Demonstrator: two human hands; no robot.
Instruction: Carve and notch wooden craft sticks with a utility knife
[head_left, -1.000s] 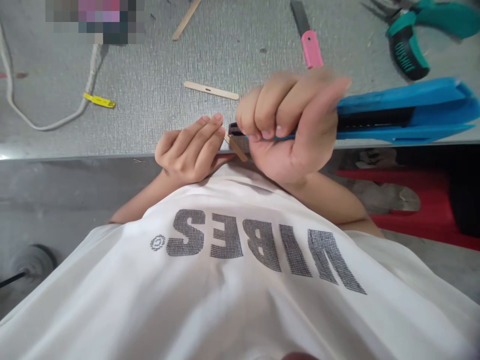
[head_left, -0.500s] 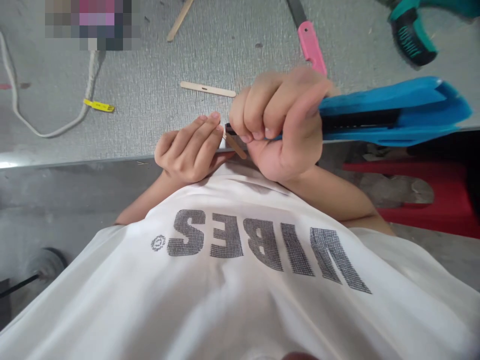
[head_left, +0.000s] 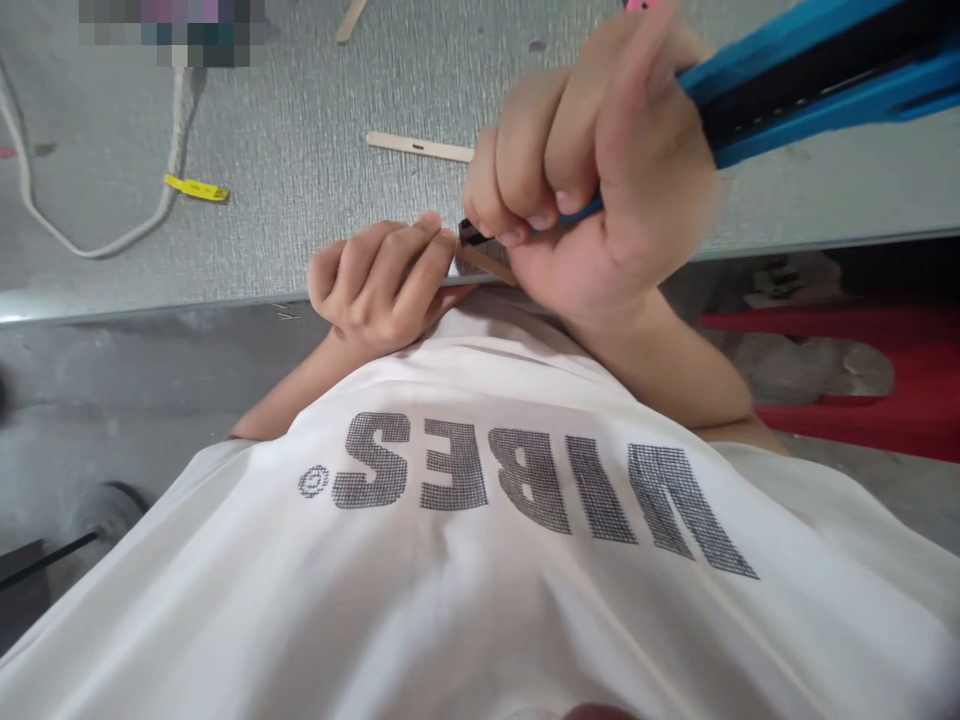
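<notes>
My right hand [head_left: 600, 180] is closed in a fist round a blue-and-black utility knife [head_left: 817, 90]. Its long handle slants up to the right, and its dark tip points down-left toward the fingers of my left hand [head_left: 382, 275]. Those fingers are bent and pinched together at the table's front edge, on a wooden craft stick [head_left: 491, 264]. The stick juts out to the right, just under the knife tip; its left end is hidden. Whether the tip touches the wood, I cannot tell. Another craft stick [head_left: 416, 146] with a small dark slot lies behind, partly covered by my right hand.
The grey textured table [head_left: 262, 150] ends just before my body. A white cable [head_left: 97, 250] with a yellow tag [head_left: 196, 188] lies at the left. One more stick [head_left: 351, 20] is at the back. A red plastic stool [head_left: 922, 370] stands below at the right.
The knife handle has tilted upward at its far end as my right hand turned and rose. My left hand has stayed nearly in place. The view has shifted slightly.
</notes>
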